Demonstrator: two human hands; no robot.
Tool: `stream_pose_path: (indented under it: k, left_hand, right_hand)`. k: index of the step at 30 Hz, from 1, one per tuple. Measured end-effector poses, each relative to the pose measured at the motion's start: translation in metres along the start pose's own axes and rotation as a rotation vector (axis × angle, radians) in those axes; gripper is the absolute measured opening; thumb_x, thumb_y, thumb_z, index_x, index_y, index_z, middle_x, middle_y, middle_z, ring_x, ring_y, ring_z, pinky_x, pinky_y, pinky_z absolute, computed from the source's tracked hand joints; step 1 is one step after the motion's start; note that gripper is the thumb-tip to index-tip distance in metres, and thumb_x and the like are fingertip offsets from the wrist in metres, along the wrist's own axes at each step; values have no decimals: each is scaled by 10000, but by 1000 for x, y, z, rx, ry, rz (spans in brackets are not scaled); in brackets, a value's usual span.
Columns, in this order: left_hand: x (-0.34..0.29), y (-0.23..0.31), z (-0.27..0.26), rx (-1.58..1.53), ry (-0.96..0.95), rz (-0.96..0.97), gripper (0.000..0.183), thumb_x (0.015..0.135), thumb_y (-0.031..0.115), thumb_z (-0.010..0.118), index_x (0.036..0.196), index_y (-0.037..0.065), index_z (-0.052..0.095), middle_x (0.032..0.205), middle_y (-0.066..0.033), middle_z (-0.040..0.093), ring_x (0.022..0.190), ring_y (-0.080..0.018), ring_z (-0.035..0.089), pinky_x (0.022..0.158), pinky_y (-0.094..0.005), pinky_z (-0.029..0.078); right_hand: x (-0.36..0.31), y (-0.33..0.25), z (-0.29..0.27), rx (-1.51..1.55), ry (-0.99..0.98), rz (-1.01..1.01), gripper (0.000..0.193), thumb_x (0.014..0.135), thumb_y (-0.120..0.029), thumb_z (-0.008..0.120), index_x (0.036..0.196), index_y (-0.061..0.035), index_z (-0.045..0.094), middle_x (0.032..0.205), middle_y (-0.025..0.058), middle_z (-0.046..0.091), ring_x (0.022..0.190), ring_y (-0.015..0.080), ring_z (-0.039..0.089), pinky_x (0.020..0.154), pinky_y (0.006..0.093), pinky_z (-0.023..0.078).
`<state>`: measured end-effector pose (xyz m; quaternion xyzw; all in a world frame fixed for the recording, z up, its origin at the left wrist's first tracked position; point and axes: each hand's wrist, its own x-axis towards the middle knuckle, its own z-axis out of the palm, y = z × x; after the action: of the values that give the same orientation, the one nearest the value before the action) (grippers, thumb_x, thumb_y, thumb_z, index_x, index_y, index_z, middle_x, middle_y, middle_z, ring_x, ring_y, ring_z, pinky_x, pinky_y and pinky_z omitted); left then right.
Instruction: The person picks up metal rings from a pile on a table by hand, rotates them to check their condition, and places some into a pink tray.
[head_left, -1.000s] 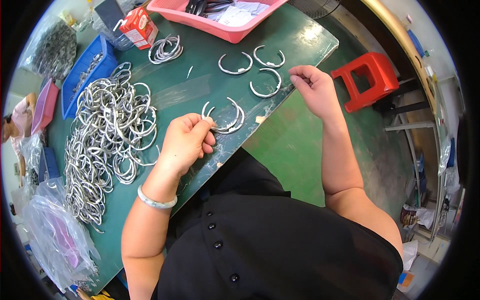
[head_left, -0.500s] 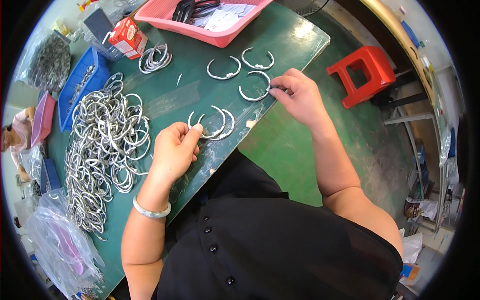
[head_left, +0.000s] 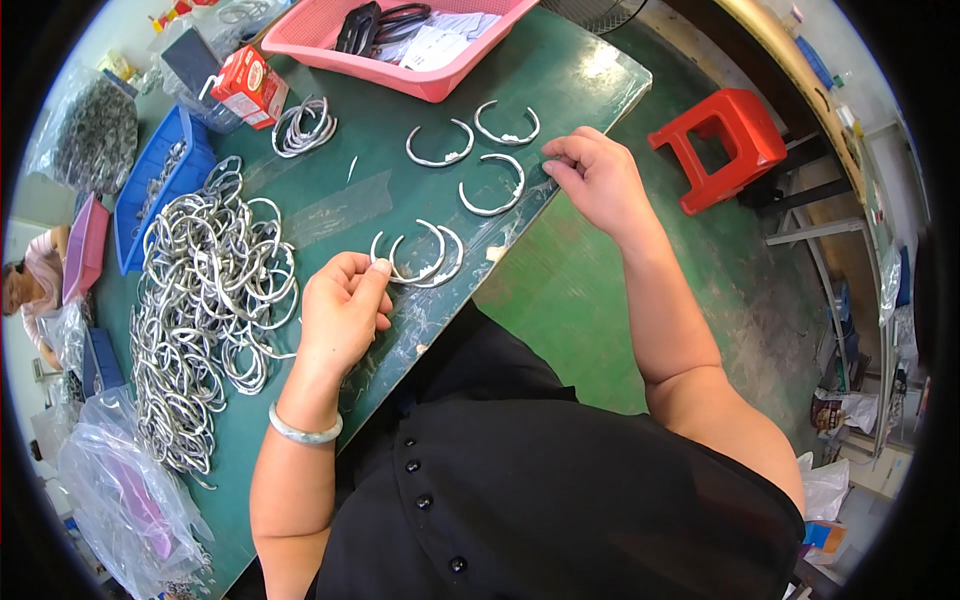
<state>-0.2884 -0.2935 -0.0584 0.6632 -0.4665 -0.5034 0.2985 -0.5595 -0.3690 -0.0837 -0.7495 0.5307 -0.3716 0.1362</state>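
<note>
A person in a black buttoned top works at a green desk [head_left: 560,90] strewn with silver open bangles; since half a second ago the right hand [head_left: 600,180] has drawn back off the single bangle [head_left: 493,186] it was touching and now sits at the desk's edge just beside it, fingers curled loosely with nothing in their grip; the left hand [head_left: 340,315], which wears a pale bracelet [head_left: 303,430] at the wrist, has stayed by the overlapping pair of bangles [head_left: 420,257] near the front edge, its thumb and fingertips pinched narrowly against the end of the nearest one; whether the bangle is lifted or only pressed to the desk cannot be told; two more bangles [head_left: 470,140] lie apart farther back, unmoved, and a small stack of bangles [head_left: 300,125] rests near a red carton [head_left: 250,88]; to the person's left a large tangled heap of bangles [head_left: 210,310] covers the desk, bordered by a blue tray [head_left: 140,190], a pink tray [head_left: 85,250] and clear plastic bags [head_left: 120,500]; a pink basket [head_left: 420,80] holding black bands and papers stands at the far edge; a patch of clear tape shines on the desk's surface; beyond the desk the floor [head_left: 590,330] is painted green, a red plastic stool [head_left: 720,140] stands on it, and another person in pink [head_left: 40,280] shows at the left rim
</note>
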Motion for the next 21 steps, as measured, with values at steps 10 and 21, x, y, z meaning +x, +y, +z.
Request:
stream_pose_path:
  k: [10, 21]
  left_hand:
    - [1, -4, -1, -35, -2, 23, 182, 867, 198, 500, 920, 23, 497, 577, -6, 514, 407, -49, 437, 360, -156, 312]
    - [-1, -3, -1, -61, -10, 33, 167, 835, 136, 537, 921, -1, 497, 572, -7, 528, 431, -50, 458, 380, -181, 339]
  right_hand:
    - [13, 3, 5, -126, 6, -12, 139, 708, -55, 615, 843, -26, 614, 680, 64, 509, 584, 178, 520, 548, 280, 418]
    - [14, 6, 7, -69, 66, 39, 169, 699, -47, 619, 867, -31, 609, 670, 49, 515, 575, 157, 519, 546, 264, 420]
